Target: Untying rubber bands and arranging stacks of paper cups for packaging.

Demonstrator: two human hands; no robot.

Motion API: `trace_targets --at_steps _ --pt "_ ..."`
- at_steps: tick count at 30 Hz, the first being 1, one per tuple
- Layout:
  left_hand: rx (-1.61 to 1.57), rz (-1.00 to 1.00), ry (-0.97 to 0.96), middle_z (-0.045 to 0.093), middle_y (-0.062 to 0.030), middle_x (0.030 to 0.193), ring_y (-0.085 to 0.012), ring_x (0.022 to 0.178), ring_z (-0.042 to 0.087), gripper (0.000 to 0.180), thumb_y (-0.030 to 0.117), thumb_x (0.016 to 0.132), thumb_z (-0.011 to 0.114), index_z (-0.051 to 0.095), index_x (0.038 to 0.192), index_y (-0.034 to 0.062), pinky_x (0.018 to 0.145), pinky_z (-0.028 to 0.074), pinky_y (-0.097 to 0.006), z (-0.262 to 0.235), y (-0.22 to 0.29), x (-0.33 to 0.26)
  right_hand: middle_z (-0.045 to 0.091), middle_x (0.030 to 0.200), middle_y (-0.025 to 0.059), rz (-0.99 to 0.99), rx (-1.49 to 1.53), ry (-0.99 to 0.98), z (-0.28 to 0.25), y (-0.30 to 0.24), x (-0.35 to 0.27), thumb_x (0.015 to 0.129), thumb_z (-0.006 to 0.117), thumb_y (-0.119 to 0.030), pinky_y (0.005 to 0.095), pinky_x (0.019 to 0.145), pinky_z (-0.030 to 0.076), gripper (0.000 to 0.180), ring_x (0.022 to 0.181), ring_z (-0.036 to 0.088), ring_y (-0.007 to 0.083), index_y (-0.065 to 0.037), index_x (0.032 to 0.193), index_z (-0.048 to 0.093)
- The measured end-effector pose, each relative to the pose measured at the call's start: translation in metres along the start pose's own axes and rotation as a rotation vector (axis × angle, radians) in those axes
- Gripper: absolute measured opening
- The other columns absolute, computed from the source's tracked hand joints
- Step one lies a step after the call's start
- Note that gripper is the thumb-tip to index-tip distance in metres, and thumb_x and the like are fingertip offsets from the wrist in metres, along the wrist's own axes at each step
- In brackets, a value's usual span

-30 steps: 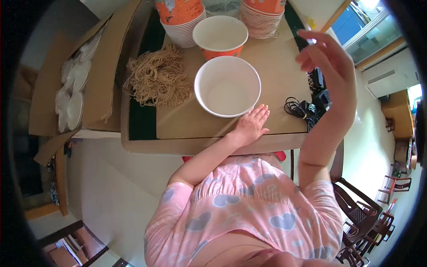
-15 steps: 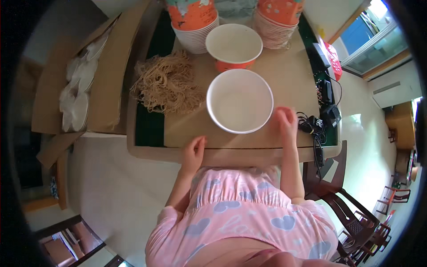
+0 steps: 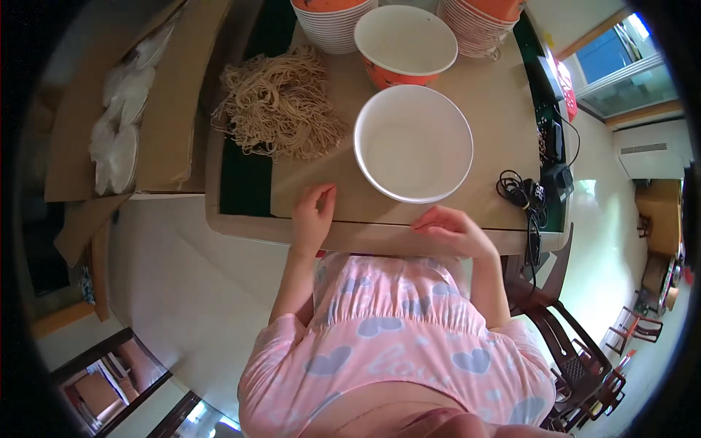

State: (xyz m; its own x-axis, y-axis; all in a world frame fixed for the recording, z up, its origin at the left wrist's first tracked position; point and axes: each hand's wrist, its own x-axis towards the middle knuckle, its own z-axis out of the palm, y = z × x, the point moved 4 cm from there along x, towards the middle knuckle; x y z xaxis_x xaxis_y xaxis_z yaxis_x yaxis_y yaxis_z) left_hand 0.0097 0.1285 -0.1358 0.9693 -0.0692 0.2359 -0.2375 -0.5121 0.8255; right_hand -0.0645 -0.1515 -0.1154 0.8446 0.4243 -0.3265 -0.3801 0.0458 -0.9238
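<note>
A white paper tub [image 3: 413, 144] stands upright near the table's front edge, its inside plain white. Touching or just behind it is a second tub [image 3: 406, 40], orange outside and white within. Below and left of the front tub, my left hand [image 3: 312, 219] hovers at the table edge, fingers loosely bent, with nothing visible in it. My right hand [image 3: 454, 231] is over the front edge, just below the tub and apart from it, its fingers stretched leftward and empty. Left of the tubs lies a tangled heap of tan string [image 3: 281, 106].
Stacks of orange-and-white tubs stand at the back left [image 3: 337, 25] and back right [image 3: 478, 28]. Black cables [image 3: 522, 193] and adapters lie along the right edge. An open cardboard box [image 3: 164, 109] holding white items is beside the table's left. A dark chair [image 3: 566, 328] stands at the right.
My right hand has moved from beside the tub's right side leftward and nearer to me. My left hand has risen slightly over the table edge. The view has shifted, so the table items appear higher.
</note>
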Motion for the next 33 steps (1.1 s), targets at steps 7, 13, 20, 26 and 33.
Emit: trace_targets --at_steps 7,13,20,26,33 --pt "-0.021 0.006 0.003 0.064 -0.011 0.083 -0.0214 0.072 0.064 0.008 0.004 0.085 0.064 0.064 0.093 0.002 0.063 0.049 -0.03 0.0 0.01 0.005 0.064 0.091 0.0047 -0.341 0.004 0.918 -0.081 -0.003 -0.018 0.092 0.053 -0.005 0.0251 0.077 0.049 0.013 0.084 0.06 0.0111 -0.001 0.102 0.06" --pt "-0.002 -0.002 0.03 0.064 -0.0113 0.084 -0.0216 0.072 0.064 0.009 0.004 0.086 0.064 0.064 0.094 0.002 0.064 0.05 -0.031 -0.001 0.013 0.01 0.066 0.092 0.005 -0.012 0.012 0.059 0.006 0.016 0.011 0.091 0.057 -0.006 0.0267 0.073 0.051 0.014 0.081 0.062 0.014 0.0 0.102 0.063" --pt "0.046 -0.012 0.163 0.064 -0.0128 0.085 -0.0244 0.07 0.064 0.01 0.008 0.087 0.063 0.064 0.095 0.0021 0.064 0.05 -0.031 -0.02 0.003 0.052 0.064 0.095 0.0052 -0.433 -0.053 0.986 -0.092 -0.024 -0.01 0.093 0.05 0.002 0.0239 0.076 0.047 0.013 0.083 0.059 0.0112 0.001 0.1 0.06" --pt "0.154 -0.079 0.256 0.063 -0.0118 0.084 -0.0275 0.076 0.063 0.015 0.016 0.083 0.068 0.064 0.091 0.0025 0.065 0.05 -0.034 -0.027 -0.003 0.107 0.064 0.088 0.0042 -0.544 -0.176 0.874 -0.063 -0.038 -0.001 0.095 0.052 -0.001 0.0227 0.072 0.048 0.008 0.077 0.059 0.0098 0.001 0.098 0.059" --pt "0.387 0.05 0.353 0.056 -0.0093 0.082 -0.0297 0.073 0.06 0.018 0.019 0.081 0.07 0.059 0.079 0.0053 0.062 0.049 -0.04 -0.02 0.008 0.151 0.063 0.087 0.0042 -0.522 -0.11 0.818 -0.058 -0.038 0.0 0.095 0.053 -0.002 0.0232 0.071 0.05 0.008 0.078 0.06 0.0104 0.001 0.098 0.059"
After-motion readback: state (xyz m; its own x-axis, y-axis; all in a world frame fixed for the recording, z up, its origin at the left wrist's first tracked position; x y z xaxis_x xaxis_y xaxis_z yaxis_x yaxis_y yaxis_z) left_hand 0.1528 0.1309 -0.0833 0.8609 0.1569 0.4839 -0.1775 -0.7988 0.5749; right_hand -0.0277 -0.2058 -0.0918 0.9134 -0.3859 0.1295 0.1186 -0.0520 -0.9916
